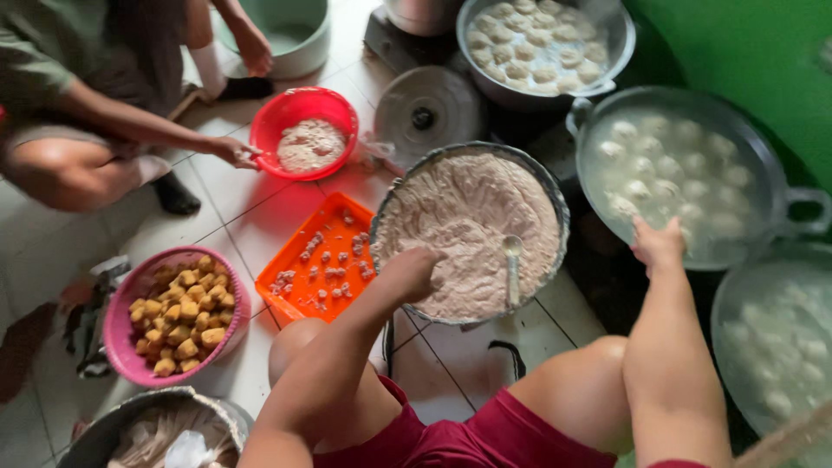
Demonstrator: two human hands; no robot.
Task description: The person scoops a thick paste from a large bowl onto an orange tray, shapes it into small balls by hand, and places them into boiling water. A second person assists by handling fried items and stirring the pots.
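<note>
Big metal basin (555,186) of pale pinkish paste (468,225) sits on the tiled floor between the knees, centre of view; a metal spoon (512,269) is stuck in the paste at its right side. Left hand (409,273) is pressed into the paste at the near-left rim, fingers curled into a closed grip on a lump (how much is held cannot be told). Right hand (659,244) is held over the near rim of the water pan (784,208), where white balls (646,169) float; fingers bunched and narrow, and whether anything is pinched cannot be told.

For the step in hand: paste is best squeezed up through the fist so an even ball is pushed out, then eased into the water low, not dropped.

Outward: orange tray (286,282) with small bits just left of the basin, pink basket of fried cubes (178,316), red bowl (308,108) touched by another person's hand (236,153).
</note>
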